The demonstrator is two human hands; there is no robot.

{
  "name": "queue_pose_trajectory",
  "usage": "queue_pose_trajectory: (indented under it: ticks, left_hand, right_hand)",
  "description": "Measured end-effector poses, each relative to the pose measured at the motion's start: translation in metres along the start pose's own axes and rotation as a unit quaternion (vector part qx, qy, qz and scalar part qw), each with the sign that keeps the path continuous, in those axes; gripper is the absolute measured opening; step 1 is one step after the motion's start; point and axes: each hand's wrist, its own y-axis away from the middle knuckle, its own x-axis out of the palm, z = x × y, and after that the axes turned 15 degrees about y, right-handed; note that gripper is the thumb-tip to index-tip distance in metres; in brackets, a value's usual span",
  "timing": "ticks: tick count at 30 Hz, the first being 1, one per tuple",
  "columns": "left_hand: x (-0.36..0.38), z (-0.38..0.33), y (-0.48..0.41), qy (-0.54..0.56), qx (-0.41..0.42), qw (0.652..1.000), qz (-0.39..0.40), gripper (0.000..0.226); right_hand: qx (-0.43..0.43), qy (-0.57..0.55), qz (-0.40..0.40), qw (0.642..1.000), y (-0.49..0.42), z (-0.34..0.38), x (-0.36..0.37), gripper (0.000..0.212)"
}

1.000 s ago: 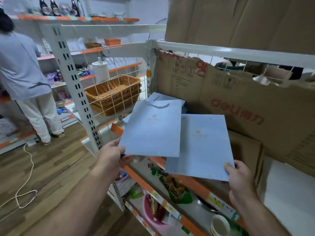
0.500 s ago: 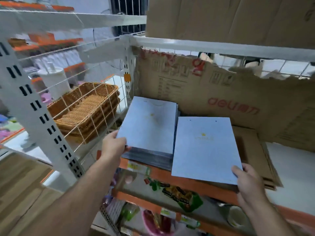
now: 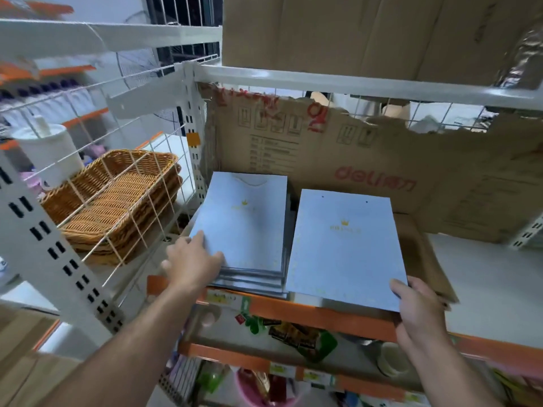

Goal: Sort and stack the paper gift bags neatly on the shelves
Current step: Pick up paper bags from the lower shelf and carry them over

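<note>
Pale-blue paper gift bags with a small gold crown print sit on the middle shelf (image 3: 323, 315), the one with the orange front lip. On my feed the stack of bags (image 3: 244, 230) lies flat at the left end of that shelf, just beside the white wire-mesh divider (image 3: 164, 183). The left hand (image 3: 191, 262) rests on its near-left corner, and the fingers (image 3: 199, 235) lie stretched out on the top bag rather than curled round it. Just to the right, close alongside the stack, lies a single bag (image 3: 346, 248), also flat, on top of some brown cardboard sheets (image 3: 423, 259). Its near edge reaches the orange lip. The right hand (image 3: 420, 309) pinches that bag's near-right corner, thumb on top and the other fingers hidden beneath. A torn cardboard panel (image 3: 382, 160) with red lettering stands along the back of the shelf. Beyond the divider, to the left, sit stacked wicker baskets (image 3: 114, 195).
</note>
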Motion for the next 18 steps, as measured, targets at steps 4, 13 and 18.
queue_pose_trajectory:
  ticks: [4,13,18]
  left_hand:
    - [-0.004,-0.002,0.0,-0.048,0.003,0.999,0.017,0.054]
    - [-0.009,-0.002,0.004,-0.02,0.025,0.999,0.016,0.053]
    - [-0.014,0.007,-0.002,-0.01,0.059,0.998,0.017,0.062]
  right_hand:
    - [0.002,-0.002,0.029,1.0,-0.006,0.003,0.01,0.013]
    - [-0.005,-0.015,0.044,0.999,-0.007,0.01,0.031,0.012]
    - [-0.007,-0.02,0.043,0.999,-0.001,0.014,0.05,0.011]
